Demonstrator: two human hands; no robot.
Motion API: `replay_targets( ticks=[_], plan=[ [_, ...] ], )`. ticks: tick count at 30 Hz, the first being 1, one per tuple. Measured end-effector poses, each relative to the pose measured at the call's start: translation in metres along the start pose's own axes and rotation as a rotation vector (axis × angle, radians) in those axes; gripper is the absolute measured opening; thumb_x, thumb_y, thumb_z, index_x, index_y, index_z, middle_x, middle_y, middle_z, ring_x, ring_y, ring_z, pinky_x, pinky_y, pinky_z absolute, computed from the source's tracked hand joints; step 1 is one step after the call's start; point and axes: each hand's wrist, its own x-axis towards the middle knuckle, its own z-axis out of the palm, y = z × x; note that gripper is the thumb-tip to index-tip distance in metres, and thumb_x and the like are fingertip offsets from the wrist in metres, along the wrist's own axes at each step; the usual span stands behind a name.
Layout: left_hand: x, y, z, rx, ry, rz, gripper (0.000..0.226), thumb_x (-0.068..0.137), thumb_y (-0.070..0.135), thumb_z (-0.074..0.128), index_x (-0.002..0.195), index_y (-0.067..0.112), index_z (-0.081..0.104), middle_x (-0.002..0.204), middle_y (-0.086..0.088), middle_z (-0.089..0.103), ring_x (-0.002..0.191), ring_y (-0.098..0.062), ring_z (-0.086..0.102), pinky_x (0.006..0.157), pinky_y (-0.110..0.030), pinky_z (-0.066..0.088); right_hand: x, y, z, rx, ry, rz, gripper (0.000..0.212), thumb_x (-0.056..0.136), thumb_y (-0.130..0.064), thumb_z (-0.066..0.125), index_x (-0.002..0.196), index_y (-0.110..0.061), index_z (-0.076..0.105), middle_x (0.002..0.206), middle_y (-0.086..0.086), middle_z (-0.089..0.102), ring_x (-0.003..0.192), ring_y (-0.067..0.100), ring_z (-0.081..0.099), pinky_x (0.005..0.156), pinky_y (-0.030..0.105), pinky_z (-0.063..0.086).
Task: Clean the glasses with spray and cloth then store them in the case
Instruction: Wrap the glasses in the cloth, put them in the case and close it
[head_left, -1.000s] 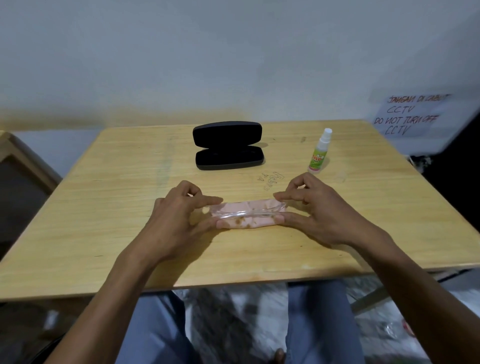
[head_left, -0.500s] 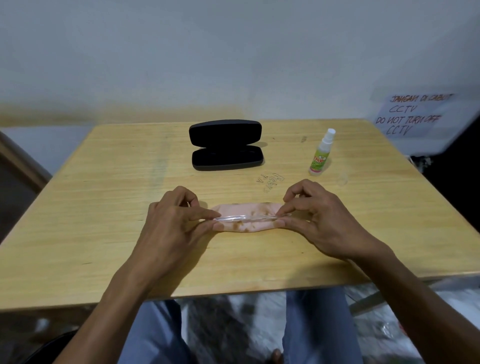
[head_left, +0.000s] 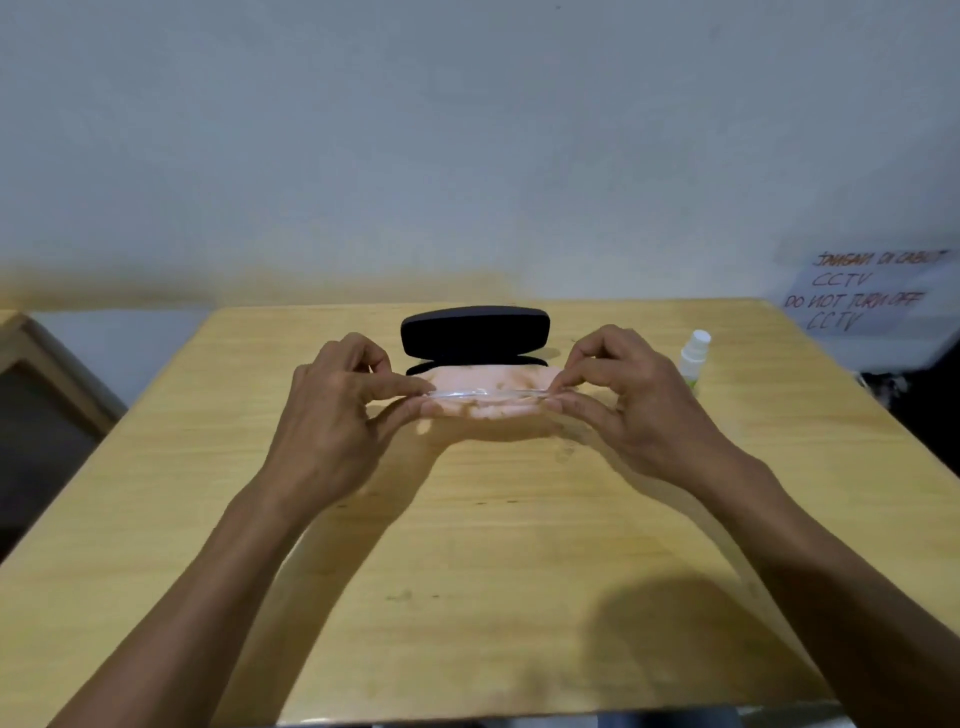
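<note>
Open case (head_left: 475, 332) sits at the table's (head_left: 467, 571) far middle, spray bottle (head_left: 693, 358) to its right. Glasses with cloth (head_left: 485, 397) are in front of the case — pinched between left hand (head_left: 332, 410) and right hand (head_left: 628, 400). Paper sign (head_left: 862, 296) behind the table, far right.

I held the glasses (head_left: 483, 395), clear-framed and seen edge-on, level between my left hand (head_left: 337, 410) and right hand (head_left: 631, 400), pinched at each end above the desk (head_left: 467, 571). A pink cloth (head_left: 493, 382) with brown marks lay folded around them. Behind stood the black case (head_left: 475, 332), open. The small white-capped spray bottle (head_left: 693, 358) stood upright to its right.
</note>
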Motion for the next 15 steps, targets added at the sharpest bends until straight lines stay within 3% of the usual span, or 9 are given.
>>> replay_targets(
  ticks=[2, 9, 15],
  plan=[
    [0.014, -0.010, 0.006, -0.007, 0.007, -0.013, 0.037, 0.077, 0.055, 0.060, 0.101, 0.033, 0.078, 0.085, 0.009, 0.045, 0.082, -0.016, 0.048, 0.073, -0.044, 0.046, 0.016, 0.008, 0.007, -0.030, 0.028, -0.012, 0.015, 0.083, -0.028, 0.079, 0.092, -0.016, 0.078, 0.095, -0.001, 0.059, 0.093, 0.024, 0.057, 0.076, 0.040, 0.050],
    [0.028, -0.032, 0.025, -0.040, -0.045, -0.125, 0.042, 0.073, 0.056, 0.061, 0.101, 0.031, 0.078, 0.082, 0.011, 0.045, 0.083, -0.015, 0.049, 0.077, -0.046, 0.047, 0.033, 0.029, 0.034, -0.029, 0.002, 0.028, 0.015, 0.085, -0.030, 0.077, 0.093, -0.017, 0.078, 0.094, -0.006, 0.054, 0.092, 0.018, 0.054, 0.076, 0.044, 0.051],
    [0.030, -0.038, 0.033, -0.033, -0.093, -0.191, 0.028, 0.078, 0.046, 0.073, 0.101, 0.031, 0.078, 0.085, 0.008, 0.048, 0.086, -0.013, 0.048, 0.077, -0.034, 0.040, 0.033, 0.033, 0.039, -0.017, -0.050, 0.073, 0.019, 0.085, -0.036, 0.076, 0.094, -0.019, 0.078, 0.096, -0.007, 0.054, 0.093, 0.018, 0.054, 0.076, 0.044, 0.051]
  ],
)
